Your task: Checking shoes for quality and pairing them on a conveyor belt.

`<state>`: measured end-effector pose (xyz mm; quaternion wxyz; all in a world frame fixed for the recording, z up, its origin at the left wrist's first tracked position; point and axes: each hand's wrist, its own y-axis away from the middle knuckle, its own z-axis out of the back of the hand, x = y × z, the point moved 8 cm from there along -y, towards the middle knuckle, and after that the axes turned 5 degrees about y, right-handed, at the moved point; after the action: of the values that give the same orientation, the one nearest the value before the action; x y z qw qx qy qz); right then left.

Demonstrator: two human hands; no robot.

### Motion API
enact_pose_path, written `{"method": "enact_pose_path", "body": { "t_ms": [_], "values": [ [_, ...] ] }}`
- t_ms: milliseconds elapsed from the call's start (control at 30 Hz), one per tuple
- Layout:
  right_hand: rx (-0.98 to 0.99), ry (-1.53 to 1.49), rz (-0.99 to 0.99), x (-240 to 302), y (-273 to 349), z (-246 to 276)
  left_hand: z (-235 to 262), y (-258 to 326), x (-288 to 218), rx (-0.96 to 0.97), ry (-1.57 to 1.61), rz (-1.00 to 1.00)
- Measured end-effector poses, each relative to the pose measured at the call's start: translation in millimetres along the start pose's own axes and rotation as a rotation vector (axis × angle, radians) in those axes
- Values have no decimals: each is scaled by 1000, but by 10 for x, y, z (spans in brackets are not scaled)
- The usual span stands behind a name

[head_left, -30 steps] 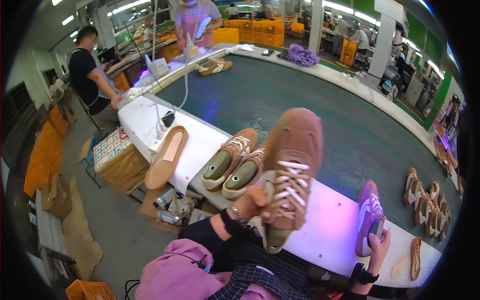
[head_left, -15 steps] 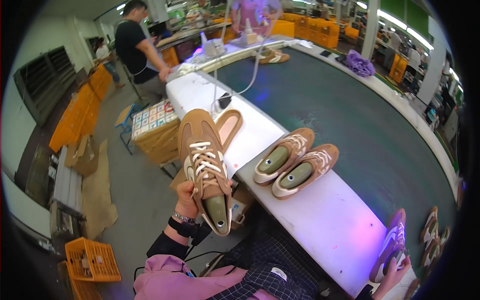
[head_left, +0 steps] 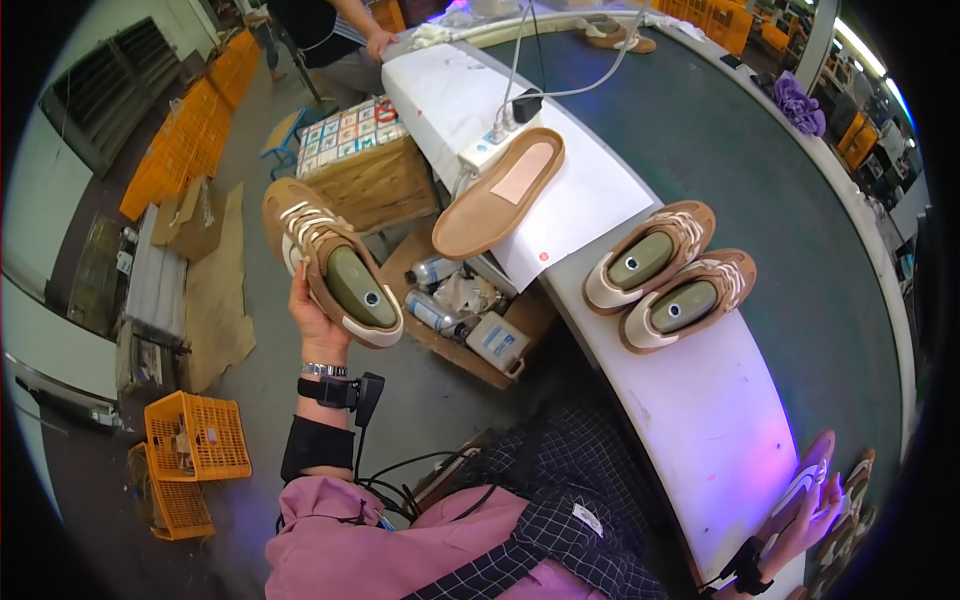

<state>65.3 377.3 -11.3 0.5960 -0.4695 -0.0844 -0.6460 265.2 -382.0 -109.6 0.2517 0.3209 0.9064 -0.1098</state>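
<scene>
Item, your left hand (head_left: 318, 322): closed round a brown laced shoe (head_left: 322, 250), green form inside, held off the desk (head_left: 690, 420), above the floor.
Change: shoe swung leftward and tilted, toe now upper left; it no longer covers the loose sole (head_left: 500, 197). Apparent effect: work continues in the air.
Item, your right hand (head_left: 803, 530): fingers extended by a second shoe (head_left: 800, 487); grip cannot be told.
Item: shoe pair (head_left: 655, 262), on the desk.

Lettering too small to read. Blue-and-white labels on the bottles (head_left: 432, 312) and pale jug (head_left: 498, 342), in the cardboard box (head_left: 452, 359) beside the worktop (head_left: 690, 430)'s left edge. Red-and-blue print on the brown carton (head_left: 370, 190)'s top. Red round mark at the white sheet (head_left: 595, 195)'s near corner. White tag (head_left: 588, 520) on the checked apron (head_left: 545, 475).
</scene>
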Motion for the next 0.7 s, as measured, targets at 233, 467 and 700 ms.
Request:
{"method": "enact_pose_path", "body": {
  "t_ms": [233, 467, 700],
  "values": [
    [97, 57, 93, 334, -85, -383, 314, 305, 79, -170, -12, -20],
    [213, 60, 185, 361, -110, -643, 179, 416, 348, -161, -71, 104],
    [159, 153, 219, 1022, -6, -731, 106, 604, 737, -90, 69, 280]
  ]
}}
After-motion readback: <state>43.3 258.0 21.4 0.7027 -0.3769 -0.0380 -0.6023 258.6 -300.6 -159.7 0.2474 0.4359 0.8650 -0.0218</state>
